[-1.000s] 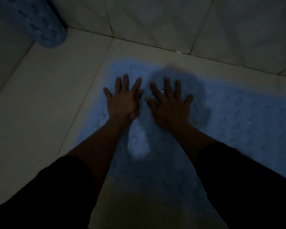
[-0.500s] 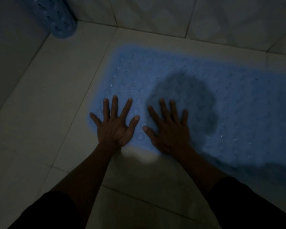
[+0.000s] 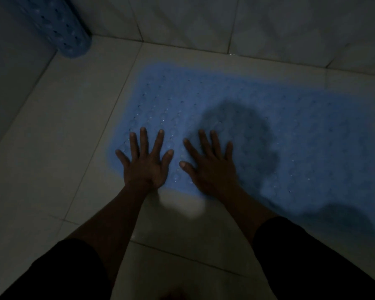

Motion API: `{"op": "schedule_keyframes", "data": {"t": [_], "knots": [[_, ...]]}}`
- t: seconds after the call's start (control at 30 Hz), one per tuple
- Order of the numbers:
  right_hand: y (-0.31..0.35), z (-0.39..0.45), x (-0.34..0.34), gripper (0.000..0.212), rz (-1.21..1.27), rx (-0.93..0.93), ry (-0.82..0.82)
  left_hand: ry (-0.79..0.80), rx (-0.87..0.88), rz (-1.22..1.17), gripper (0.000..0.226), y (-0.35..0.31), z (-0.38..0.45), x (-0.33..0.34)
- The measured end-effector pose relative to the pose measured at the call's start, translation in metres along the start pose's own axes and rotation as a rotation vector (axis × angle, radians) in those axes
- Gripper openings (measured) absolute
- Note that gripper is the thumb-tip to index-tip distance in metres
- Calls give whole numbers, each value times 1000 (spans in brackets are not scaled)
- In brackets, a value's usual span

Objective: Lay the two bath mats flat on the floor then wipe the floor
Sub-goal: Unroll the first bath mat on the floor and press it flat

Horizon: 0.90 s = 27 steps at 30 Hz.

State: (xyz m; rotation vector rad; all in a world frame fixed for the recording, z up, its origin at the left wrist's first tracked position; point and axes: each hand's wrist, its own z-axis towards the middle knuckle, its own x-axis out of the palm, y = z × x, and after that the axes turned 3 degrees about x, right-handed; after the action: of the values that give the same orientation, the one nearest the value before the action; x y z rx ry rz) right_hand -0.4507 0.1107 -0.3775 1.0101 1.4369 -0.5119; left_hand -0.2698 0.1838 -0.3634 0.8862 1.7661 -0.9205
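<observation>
Two blue mats show in the dim light: one mat [image 3: 236,109] spread on the tile floor [image 3: 52,148] just short of the wall [image 3: 268,29], and a rolled mat [image 3: 67,29] standing in the far left corner, well apart from the hands.

Both hands lie palm down on the near left corner of the spread mat, fingers splayed wide. The left hand [image 3: 145,163] sits by the mat's left edge, the right hand [image 3: 212,167] just beside it, thumbs near but apart. Neither grasps anything; they only press on the surface, released and flat.

Rows of small bumps or suction cups cover the mat, and the rolled one has holes through it, so both look like soft, flexible rubber or plastic: light, floppy, probably inclined to curl back after rolling, and likely slick if wet. Pressing with flat palms suits the spread one. The rolled mat is best taken around its middle or by its free edge, then unrolled along the floor. Whether the far right end of the spread mat lies fully flat cannot be told in the shadow.
</observation>
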Motion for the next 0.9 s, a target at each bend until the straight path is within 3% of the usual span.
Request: {"op": "schedule_keyframes", "data": {"t": [0.17, 0.43, 0.6, 0.9], "knots": [[-17, -23, -16, 58, 30, -16, 30, 33, -55, -50, 67, -27, -11, 3], [-145, -127, -43, 61, 15, 446, -56, 0, 391, 8, 67, -163, -38, 42], [-210, -161, -59, 67, 82, 686, -54, 29, 495, 29, 65, -237, -52, 62], [-218, -133, -44, 66, 41, 551, -81, -30, 473, 148, 63, -264, -34, 79]]}}
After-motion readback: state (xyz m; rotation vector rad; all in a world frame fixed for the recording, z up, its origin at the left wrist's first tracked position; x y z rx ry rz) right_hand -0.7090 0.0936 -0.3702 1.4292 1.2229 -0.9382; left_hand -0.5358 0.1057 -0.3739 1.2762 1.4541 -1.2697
